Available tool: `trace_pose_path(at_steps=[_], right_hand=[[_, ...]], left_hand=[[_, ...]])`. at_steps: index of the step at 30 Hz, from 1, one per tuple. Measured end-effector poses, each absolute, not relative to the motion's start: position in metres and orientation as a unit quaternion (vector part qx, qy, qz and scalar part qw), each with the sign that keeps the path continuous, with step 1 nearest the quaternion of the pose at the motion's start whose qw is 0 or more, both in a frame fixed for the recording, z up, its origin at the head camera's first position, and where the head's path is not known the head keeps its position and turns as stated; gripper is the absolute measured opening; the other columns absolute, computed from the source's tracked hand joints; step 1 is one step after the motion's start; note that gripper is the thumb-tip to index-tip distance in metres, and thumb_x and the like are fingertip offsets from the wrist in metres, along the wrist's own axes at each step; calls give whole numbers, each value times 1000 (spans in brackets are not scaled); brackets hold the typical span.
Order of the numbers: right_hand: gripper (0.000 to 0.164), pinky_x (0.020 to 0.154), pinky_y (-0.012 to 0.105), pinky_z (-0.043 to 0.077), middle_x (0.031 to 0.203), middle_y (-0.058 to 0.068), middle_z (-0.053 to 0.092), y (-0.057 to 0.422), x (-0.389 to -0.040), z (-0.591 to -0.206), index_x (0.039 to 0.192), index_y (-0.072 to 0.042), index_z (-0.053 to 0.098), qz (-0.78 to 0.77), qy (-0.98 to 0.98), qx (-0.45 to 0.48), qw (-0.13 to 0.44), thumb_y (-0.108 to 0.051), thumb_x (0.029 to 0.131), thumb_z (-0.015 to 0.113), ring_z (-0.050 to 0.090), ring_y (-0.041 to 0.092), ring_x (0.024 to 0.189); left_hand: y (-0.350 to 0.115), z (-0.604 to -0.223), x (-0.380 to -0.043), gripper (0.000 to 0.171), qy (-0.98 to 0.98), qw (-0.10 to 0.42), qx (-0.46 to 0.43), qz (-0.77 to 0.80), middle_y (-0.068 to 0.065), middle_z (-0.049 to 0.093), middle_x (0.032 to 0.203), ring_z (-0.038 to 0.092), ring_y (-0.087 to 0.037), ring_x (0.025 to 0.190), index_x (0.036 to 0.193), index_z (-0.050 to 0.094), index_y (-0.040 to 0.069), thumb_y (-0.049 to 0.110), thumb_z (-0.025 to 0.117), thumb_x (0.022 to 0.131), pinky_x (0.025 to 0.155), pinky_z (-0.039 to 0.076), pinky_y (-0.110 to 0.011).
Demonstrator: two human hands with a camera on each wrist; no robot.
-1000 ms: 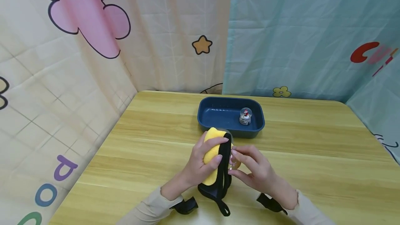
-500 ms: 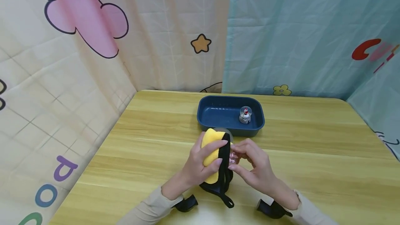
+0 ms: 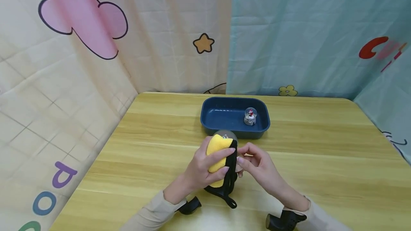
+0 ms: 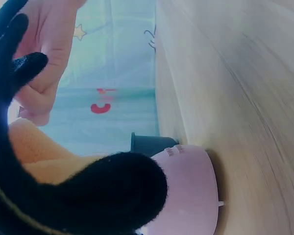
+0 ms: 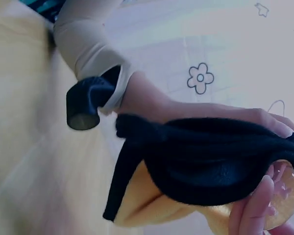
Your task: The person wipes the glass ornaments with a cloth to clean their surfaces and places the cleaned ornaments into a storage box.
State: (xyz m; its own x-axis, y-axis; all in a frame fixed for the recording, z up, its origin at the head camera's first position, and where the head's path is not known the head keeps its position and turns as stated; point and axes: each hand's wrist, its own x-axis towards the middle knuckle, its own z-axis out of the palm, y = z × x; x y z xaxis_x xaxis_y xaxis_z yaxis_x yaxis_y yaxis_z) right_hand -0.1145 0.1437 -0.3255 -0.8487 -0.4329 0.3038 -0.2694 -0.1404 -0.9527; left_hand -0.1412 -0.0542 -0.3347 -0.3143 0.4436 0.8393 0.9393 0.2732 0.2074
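Left hand (image 3: 201, 167) grips yellow-and-black pouch (image 3: 218, 165) over the desk (image 3: 154, 145); right hand (image 3: 261, 168) pinches clear ball with pink bits (image 5: 285, 193) at pouch opening. Clear dome (image 3: 226, 133) shows between pouch and blue bin (image 3: 221, 116); small snow globe (image 3: 250, 116) sits inside bin.

Cream curtain (image 3: 35, 106), well left of left-hand fingers (image 3: 221, 155): purple letter (image 3: 65, 168), tilted, p or d, cannot tell which; blue O (image 3: 35, 203) below it; green curve (image 3: 30, 223) lowest, cut off, unreadable. Blue curtain (image 3: 289, 38), beyond and well right of right-hand fingers (image 3: 248, 150): red C (image 3: 366, 50), tilted; pink shape (image 3: 387, 50) beside it, unreadable. Left wrist view: red C again, turned.
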Motion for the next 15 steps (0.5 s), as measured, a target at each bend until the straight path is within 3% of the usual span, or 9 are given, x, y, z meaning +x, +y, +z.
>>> trace_pose_path(at_steps=[8, 15], right_hand=[[14, 63, 18, 50, 86, -10, 56, 144, -120, -323, 99, -17, 56, -739, 615, -208, 180, -13, 99, 43, 54, 3, 70], [9, 65, 20, 51, 93, -7, 55, 143, -121, -323, 102, -17, 55, -717, 655, -164, 173, -18, 98, 46, 54, 7, 72]], left_hand=[[-56, -336, -144, 30, -721, 364, -489, -330, -20, 51, 107, 52, -23, 93, 116, 54, 14, 35, 44, 97, 74, 52, -24], [-57, -338, -148, 34, -738, 330, -471, -352, -18, 49, 109, 51, -22, 95, 119, 52, 15, 38, 42, 96, 76, 52, -23]])
